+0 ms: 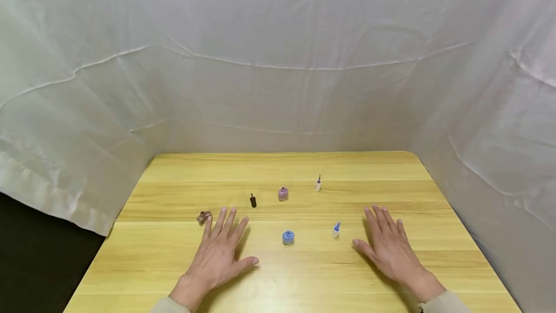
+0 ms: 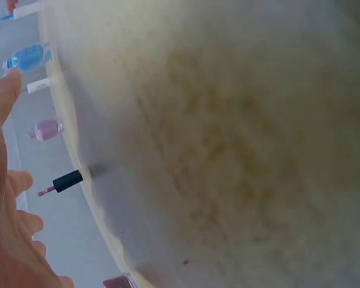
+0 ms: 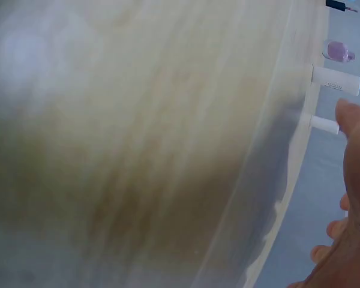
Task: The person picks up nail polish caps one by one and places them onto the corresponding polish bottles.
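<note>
My left hand (image 1: pixel 217 257) is spread palm down over the table's left side, holding nothing. Just past its fingertips is a square brown nail polish bottle (image 1: pixel 203 217), partly overlapped by a finger. A black brush cap (image 1: pixel 253 202) stands brush up ahead of that hand. Between the hands sits a round blue nail polish bottle (image 1: pixel 288 238), uncapped. My right hand (image 1: pixel 393 255), also spread and holding nothing, has a white cap with a blue brush (image 1: pixel 336 230) to its left. Farther back are a mauve nail polish bottle (image 1: pixel 283 194) and a white cap with a dark brush (image 1: pixel 318 186).
The wooden table (image 1: pixel 304 284) has rounded far corners. Pale cloth (image 1: pixel 278 100) hangs behind it and along both sides. A dark area (image 1: pixel 39 255) lies beyond the left edge.
</note>
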The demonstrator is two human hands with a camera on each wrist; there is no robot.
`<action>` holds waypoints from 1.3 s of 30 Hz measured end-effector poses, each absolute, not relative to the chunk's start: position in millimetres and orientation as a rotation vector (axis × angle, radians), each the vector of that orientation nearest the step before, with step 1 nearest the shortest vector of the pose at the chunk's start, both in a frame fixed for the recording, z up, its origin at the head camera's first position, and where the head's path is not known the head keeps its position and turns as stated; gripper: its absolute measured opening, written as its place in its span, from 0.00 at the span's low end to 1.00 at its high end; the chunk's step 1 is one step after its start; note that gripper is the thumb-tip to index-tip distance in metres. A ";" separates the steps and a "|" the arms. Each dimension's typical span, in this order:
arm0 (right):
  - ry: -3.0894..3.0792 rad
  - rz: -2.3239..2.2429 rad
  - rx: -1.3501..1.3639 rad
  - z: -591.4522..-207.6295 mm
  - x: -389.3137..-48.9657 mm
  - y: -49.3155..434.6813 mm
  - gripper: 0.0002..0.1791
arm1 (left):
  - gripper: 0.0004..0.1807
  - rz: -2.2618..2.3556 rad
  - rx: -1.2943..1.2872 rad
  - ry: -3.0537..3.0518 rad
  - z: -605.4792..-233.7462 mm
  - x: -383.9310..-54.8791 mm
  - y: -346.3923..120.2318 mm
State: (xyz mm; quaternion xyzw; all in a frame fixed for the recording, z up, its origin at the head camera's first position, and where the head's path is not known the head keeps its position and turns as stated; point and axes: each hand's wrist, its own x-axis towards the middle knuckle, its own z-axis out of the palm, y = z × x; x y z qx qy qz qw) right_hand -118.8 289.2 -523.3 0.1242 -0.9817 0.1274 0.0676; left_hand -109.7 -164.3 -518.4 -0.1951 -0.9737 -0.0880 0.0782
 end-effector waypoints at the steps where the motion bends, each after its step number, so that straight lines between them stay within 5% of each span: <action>1: -2.958 0.399 0.375 -523.4 -118.8 289.2 0.49 | 0.53 -0.273 -0.591 -2.915 -518.8 -110.0 -164.4; 28: -2.949 0.427 0.425 -521.7 -125.9 278.2 0.46 | 0.31 -1.345 -0.671 -2.920 -526.7 -155.8 -114.4; 39: -2.955 0.424 0.421 -523.9 -125.6 277.7 0.44 | 0.22 -1.257 -0.778 -2.891 -542.6 -164.1 -101.2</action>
